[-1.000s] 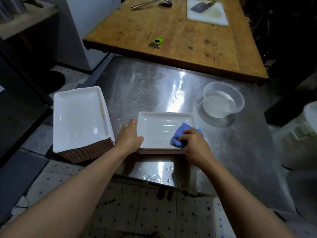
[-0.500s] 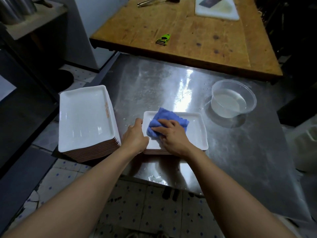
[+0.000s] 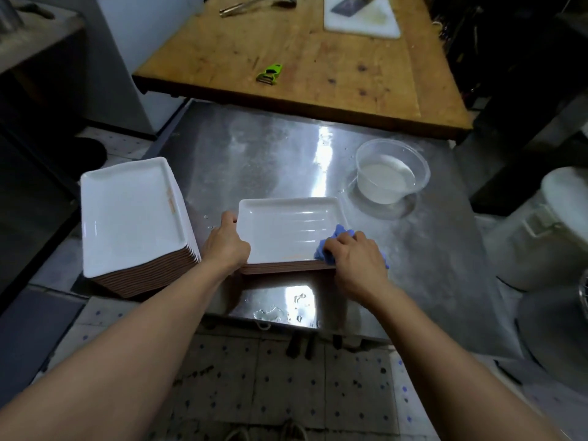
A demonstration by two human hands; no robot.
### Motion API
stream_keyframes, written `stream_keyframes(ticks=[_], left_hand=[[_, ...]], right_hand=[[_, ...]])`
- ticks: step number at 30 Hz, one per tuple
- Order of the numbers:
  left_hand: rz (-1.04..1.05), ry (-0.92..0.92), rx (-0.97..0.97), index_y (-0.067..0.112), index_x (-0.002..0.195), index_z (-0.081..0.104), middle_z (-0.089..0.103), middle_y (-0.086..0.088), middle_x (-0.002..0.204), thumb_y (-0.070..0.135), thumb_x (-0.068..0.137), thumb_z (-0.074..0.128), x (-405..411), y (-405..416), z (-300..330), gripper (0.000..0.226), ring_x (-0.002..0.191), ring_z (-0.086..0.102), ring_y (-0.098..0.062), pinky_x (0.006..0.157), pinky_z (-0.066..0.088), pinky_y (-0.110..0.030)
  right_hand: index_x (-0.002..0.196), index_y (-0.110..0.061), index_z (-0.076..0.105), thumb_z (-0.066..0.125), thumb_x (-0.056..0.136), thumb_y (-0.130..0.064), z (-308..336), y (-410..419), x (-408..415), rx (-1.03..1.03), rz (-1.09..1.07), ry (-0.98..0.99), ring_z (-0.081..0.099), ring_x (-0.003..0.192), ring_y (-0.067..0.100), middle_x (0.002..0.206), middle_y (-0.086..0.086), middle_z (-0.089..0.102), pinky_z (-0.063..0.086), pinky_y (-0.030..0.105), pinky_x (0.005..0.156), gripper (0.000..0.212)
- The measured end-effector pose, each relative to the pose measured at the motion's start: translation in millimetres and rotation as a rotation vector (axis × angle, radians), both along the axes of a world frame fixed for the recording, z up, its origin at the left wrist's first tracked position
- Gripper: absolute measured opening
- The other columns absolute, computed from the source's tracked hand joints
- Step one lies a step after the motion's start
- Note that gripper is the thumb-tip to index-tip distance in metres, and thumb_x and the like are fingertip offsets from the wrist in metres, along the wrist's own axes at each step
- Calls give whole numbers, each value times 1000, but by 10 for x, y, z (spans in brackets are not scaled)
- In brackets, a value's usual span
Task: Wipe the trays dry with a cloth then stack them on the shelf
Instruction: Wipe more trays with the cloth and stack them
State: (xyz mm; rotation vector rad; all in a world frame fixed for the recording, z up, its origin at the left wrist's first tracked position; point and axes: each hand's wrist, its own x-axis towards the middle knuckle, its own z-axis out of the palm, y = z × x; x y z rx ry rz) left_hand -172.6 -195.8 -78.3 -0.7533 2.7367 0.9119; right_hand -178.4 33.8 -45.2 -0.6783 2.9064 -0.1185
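two bare forearms, no sleeves in view, hands [image 3: 227,246] ungloved, no rings or watch seen

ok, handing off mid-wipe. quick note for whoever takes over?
Left hand: grips the left edge of the top tray of the short stack.
Right hand: presses the blue cloth on that tray's near right corner.
Tall tray stack sits left on the steel table.
Done: this tray is partly wiped.
Left: finish it, wipe the trays below, shelve them all.

Dim, wide-angle view; overhead glare on wet steel table [image 3: 321,160].
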Motion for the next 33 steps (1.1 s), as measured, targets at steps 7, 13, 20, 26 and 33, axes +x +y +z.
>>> stream_keyframes(ticks=[7,13,20,26,33], left_hand=[[5,-9,-128,13,128,34,47,-18,128,20,85,58,95,115,112,50,113,49,-37,87,41,-39],[-264,289,-368,17,123,53,46,-7,119,37,87,58,275,487,173,41,111,44,-26,80,43,-40],[-575,277,-482,20,96,69,56,5,101,30,86,62,198,820,81,16,103,45,-16,64,32,-27],[-574,267,-535,17,88,69,55,5,91,5,83,58,187,842,99,17,92,50,-16,53,19,-24],[-519,468,-480,11,88,56,60,-7,85,9,89,53,204,792,403,4,79,55,-31,55,28,-32]], right_hand=[[109,-14,59,46,79,1,145,115,84,-64,-179,-22,46,103,31,113,11,55,35,32,74,36],[103,-5,66,52,67,16,224,479,106,-408,-407,-33,59,90,31,96,14,64,53,43,67,44],[99,-7,67,49,68,15,188,561,188,-544,-438,-6,61,79,31,86,15,64,54,46,67,42],[111,-12,68,49,77,13,178,588,268,-600,-504,14,60,86,23,97,11,64,50,32,70,46],[106,-11,68,55,80,4,310,556,347,-688,-581,8,64,82,28,99,12,65,56,41,71,32]])
